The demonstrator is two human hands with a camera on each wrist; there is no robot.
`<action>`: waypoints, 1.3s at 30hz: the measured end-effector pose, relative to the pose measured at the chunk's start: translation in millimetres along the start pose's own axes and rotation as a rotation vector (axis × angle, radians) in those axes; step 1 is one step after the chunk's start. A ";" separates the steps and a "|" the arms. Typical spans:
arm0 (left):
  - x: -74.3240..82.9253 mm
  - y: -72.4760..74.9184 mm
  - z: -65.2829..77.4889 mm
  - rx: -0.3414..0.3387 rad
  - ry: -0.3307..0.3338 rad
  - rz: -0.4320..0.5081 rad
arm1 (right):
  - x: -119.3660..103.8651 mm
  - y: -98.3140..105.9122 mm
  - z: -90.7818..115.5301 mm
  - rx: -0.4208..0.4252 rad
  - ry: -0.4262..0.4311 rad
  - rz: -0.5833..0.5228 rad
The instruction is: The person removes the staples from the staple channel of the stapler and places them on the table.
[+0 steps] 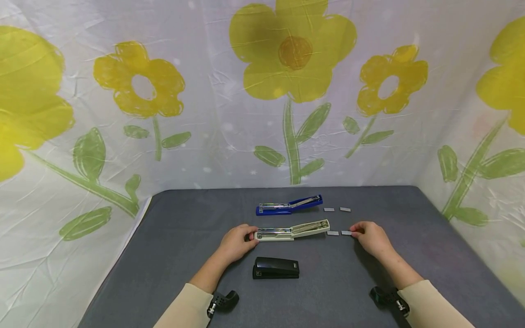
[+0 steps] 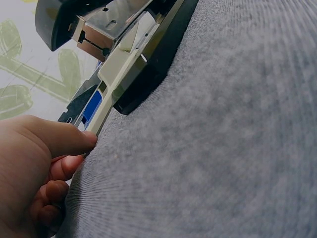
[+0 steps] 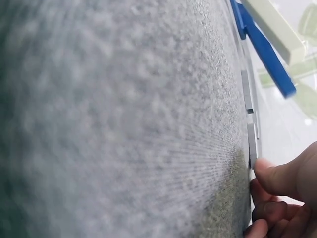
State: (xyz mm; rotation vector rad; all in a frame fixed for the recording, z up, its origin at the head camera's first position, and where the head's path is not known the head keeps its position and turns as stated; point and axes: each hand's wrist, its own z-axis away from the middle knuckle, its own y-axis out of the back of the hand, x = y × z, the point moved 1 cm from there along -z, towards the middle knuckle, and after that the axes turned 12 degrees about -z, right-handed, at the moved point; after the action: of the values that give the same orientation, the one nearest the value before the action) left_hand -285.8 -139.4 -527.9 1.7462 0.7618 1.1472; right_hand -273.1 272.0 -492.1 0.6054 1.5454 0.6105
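Cream plastic marks the opened stapler in the middle of the grey table, its left end pinched between the thumb and fingers of the left hand. Narrowed together, the right hand's thumb and fingertips pinch the right end of the outer staple strip, which lies just beside the inner strip. Beyond sits an opened blue stapler with two strips near it; nearer, a closed black stapler.
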 end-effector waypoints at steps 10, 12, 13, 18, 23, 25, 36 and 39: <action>1.5 -2.2 1.4 -0.010 0.005 0.004 | 0.0 0.4 2.7 -0.020 0.006 0.003; 1.8 -2.4 1.7 -0.009 0.002 0.005 | 0.0 1.1 3.4 -0.025 0.011 -0.002; 1.9 -2.4 1.8 -0.008 -0.001 0.006 | -0.4 1.7 3.8 -0.027 0.017 -0.004; 2.5 -1.1 2.5 -0.004 0.003 0.042 | -5.9 5.9 7.2 -0.036 0.056 -0.025; 0.2 2.8 4.1 -0.007 -0.004 0.140 | -21.2 9.2 13.8 -0.033 0.114 -0.055; -0.5 5.7 5.3 -0.014 0.004 0.197 | -29.6 9.6 16.7 -0.042 0.125 -0.079; 5.6 18.2 18.1 -0.015 0.071 0.291 | -78.2 4.7 31.0 -0.061 0.208 -0.168; 7.6 21.9 24.3 -0.003 0.051 0.288 | -89.9 -0.2 34.4 -0.089 0.219 -0.190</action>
State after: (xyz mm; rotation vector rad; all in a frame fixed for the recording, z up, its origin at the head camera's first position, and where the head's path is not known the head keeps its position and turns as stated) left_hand -259.9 -150.4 -509.5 1.8722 0.5485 1.3877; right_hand -233.7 210.1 -429.7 0.3265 1.7472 0.6118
